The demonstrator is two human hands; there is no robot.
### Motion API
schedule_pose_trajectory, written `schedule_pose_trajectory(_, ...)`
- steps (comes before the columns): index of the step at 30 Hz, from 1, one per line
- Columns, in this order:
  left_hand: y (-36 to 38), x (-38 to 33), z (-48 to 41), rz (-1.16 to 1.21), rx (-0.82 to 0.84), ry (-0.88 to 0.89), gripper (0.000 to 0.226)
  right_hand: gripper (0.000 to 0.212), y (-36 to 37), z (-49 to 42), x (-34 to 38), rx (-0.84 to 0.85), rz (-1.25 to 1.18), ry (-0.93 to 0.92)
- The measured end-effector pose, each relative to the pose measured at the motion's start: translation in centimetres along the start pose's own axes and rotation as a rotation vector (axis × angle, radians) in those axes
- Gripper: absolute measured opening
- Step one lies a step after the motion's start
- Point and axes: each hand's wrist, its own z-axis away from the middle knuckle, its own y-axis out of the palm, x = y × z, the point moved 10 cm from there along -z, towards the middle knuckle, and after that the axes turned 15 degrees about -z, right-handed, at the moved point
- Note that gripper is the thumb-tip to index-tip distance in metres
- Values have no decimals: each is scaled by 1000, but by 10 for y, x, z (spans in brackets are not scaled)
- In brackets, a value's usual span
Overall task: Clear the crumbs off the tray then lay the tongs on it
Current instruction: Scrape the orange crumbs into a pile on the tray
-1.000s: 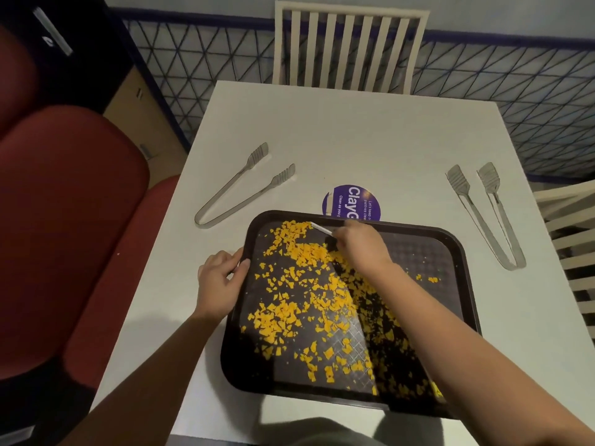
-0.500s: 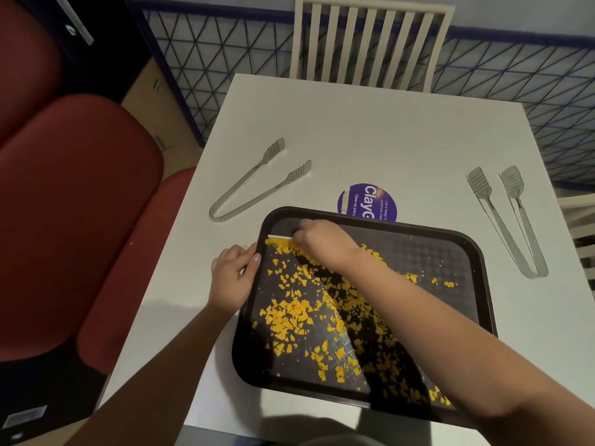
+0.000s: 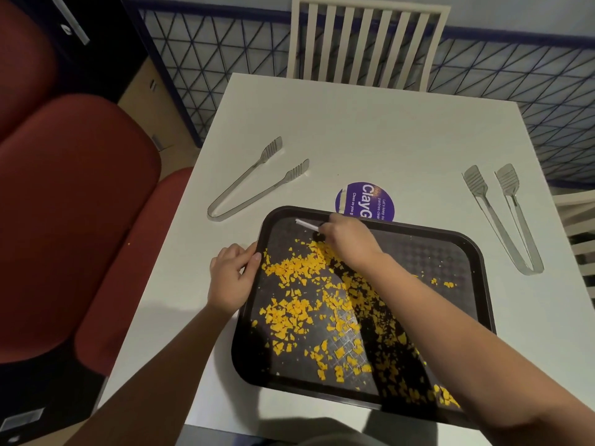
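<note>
Left tongs [image 3: 257, 180]: lie flat on the counter [image 3: 370, 130] towards its left edge, just beyond the far-left corner of the tray, arms sprung apart, untouched. They look thin, stiff, springy and light, probably smooth to the touch. The best hold is likely across both arms near the middle, squeezing them together.
Left hand [image 3: 233, 278]: clamped on the tray's left rim, thumb over the top and fingers curled beside it, steadying it.
Tray [image 3: 431, 255]: dark, rigid, with a raised rim and textured floor. It sits on the near half of the counter, its near rim close to the counter's near edge. Likely light enough to tip, but it would slide on the smooth counter unless held.
Crumbs [image 3: 289, 313]: yellow flakes spread over the tray's left and middle, with a few near its right rim. Loose, weightless and brittle, they are apt to scatter or catch in the texture, so they want pushing rather than picking.
White strip [image 3: 306, 224]: a small, thin piece poking out by the tray's far-left corner.
Right hand [image 3: 349, 239]: fingers closed round the white strip, low over the tray floor.
Sticker [image 3: 365, 202]: round, purple, partly under the tray's far rim.
Right tongs [image 3: 502, 217]: near the counter's right edge, arms apart, clear of the tray. They should handle like the other pair.
</note>
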Motion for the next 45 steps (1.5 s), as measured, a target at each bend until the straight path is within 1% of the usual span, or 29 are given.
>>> schedule_pose_trajectory(2,0,0,0,2,0,-1,57,18,12,2,18,49,10,-69)
schedule_pose_trajectory(6,0,1,0,0,-12,-13,54,11,39,20,57,186,-54,-228)
schedule_pose_trajectory(10,0,1,0,-14,-24,2,53,14,51,45,78,325,-55,-357)
schedule_pose_trajectory(12,-1,0,0,-16,-30,10,51,17,45,47,77,318,-48,-356)
schedule_pose_trajectory(17,-1,0,0,2,-29,1,42,22,17,8,41,81,-31,-139)
schedule_pose_trajectory(20,-2,-1,0,7,-28,0,44,20,22,-6,43,85,6,-115)
schedule_pose_trajectory(24,-1,0,1,16,-22,-9,42,19,39,3,50,159,30,-166)
schedule_pose_trajectory(27,0,1,1,23,-29,-15,47,17,47,24,66,207,5,-295)
schedule_pose_trajectory(30,-1,1,1,30,-32,-15,50,14,53,51,87,298,-21,-432)
schedule_pose_trajectory(31,-2,0,1,31,-34,-11,50,15,53,57,89,315,-16,-452)
schedule_pose_trajectory(32,-2,0,1,34,-35,-6,50,15,49,60,85,303,-20,-442)
schedule_pose_trajectory(33,-2,-1,1,37,-34,-6,48,14,40,59,77,247,-36,-405)
schedule_pose_trajectory(34,-2,0,2,40,-33,-10,45,15,27,57,61,157,-54,-336)
schedule_pose_trajectory(37,-3,0,2,53,-37,-22,41,17,-22,53,-9,-149,-84,-9)
schedule_pose_trajectory(38,-3,-1,2,57,-38,-20,40,18,-32,56,-32,-206,-84,90)
schedule_pose_trajectory(40,-3,-1,2,60,-41,-15,38,18,-37,61,-62,-217,-81,214)
schedule_pose_trajectory(41,-3,-1,1,62,-42,-16,37,18,-34,62,-69,-200,-76,234)
schedule_pose_trajectory(43,-3,-1,2,64,-43,-24,32,18,-25,60,-68,-155,-89,222)
schedule_pose_trajectory(45,-4,-2,2,64,-49,-27,30,17,-13,56,-52,-99,-100,152)
